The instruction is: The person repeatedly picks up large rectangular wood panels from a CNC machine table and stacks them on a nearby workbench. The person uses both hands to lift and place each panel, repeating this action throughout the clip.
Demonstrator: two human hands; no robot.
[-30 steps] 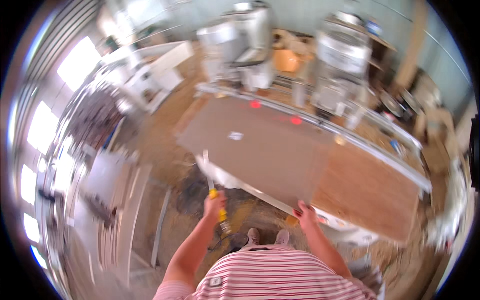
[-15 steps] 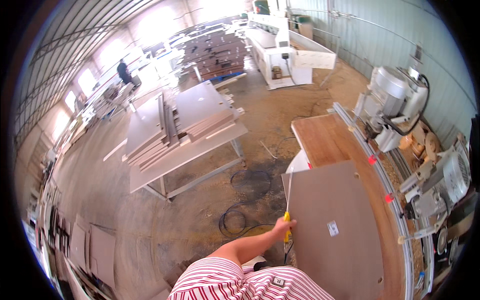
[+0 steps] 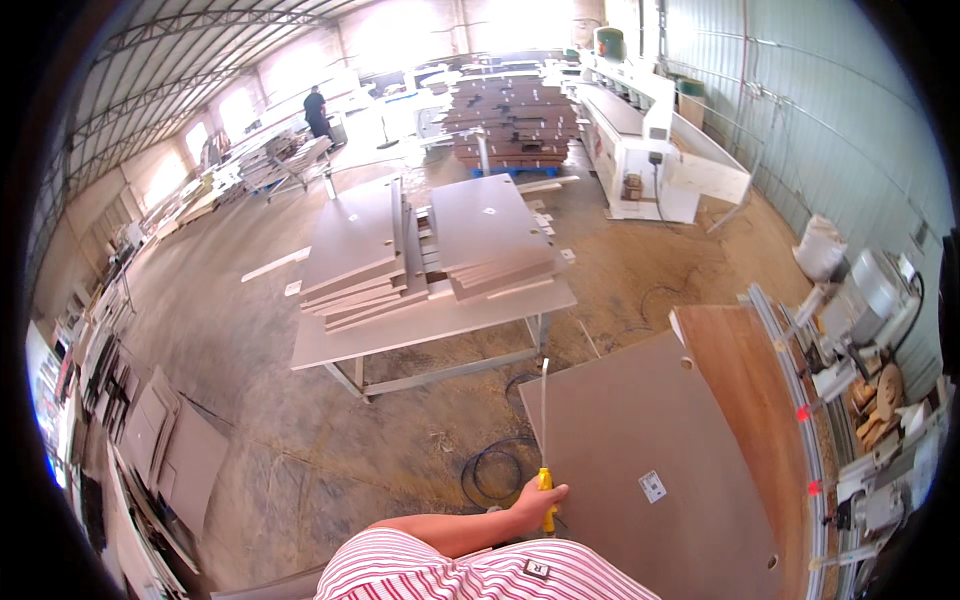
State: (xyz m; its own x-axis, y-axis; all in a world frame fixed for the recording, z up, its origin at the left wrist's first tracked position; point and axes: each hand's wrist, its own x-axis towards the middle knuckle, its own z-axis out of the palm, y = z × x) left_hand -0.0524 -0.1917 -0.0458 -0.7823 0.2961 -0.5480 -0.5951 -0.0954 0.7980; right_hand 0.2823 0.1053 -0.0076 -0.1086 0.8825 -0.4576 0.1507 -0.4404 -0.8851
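Observation:
My left hand (image 3: 537,505) is closed around the yellow handle of an air blow gun (image 3: 546,490). Its long thin metal tube points up and away, alongside the left edge of a grey-brown board (image 3: 610,430). That board lies flat over a wooden bench top (image 3: 735,350) and juts out past its left side. It carries a small white label (image 3: 652,487) and has round holes near two corners. My right hand is out of the picture.
A metal-legged table (image 3: 420,335) ahead holds two stacks of boards (image 3: 490,225). A dark hose (image 3: 490,470) coils on the floor. Motorised machine heads (image 3: 870,295) line a rail (image 3: 795,400) at right. Boards lean at lower left (image 3: 185,450). A person (image 3: 317,115) stands far off.
My view has turned left, so the table and machines appear farther right. The board has slid forward and leftward over the bench top. My left hand still grips the air blow gun.

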